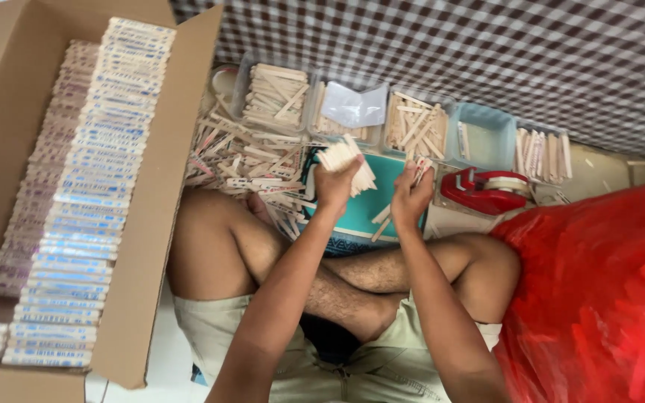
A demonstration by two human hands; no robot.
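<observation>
a person sits cross-legged on the floor, sorting flat wooden sticks. the large cardboard box (151, 224) at the left stands open and looks nearly full: long rows of banded stick bundles (87, 201) run along its length, blue-printed bands on the nearer row, paler pinkish ones toward the far wall. that much of the packing appears done. a bulging red plastic bag (599, 298) fills the lower right; what it holds cannot be told.

much seems left. a loose heap of sticks (248, 160) lies scattered on the floor just beyond the person's left knee, and a row of clear plastic tubs (412, 123) along the edge of the checked cloth (449, 45) holds more loose sticks; the blue tub (483, 138) looks almost empty, and one tub carries a small clear bag (352, 108). a teal board (371, 198) lies on the floor under the hands, a few stray sticks on it. a red tape dispenser (487, 190) sits just right of it.

the left hand (335, 185) is closed around a fanned stack of sticks (349, 160), held upright above the teal board. the right hand (410, 198) pinches a few sticks (421, 170) between thumb and fingers, just beside the stack. this bundle is judged not yet complete or banded.
</observation>
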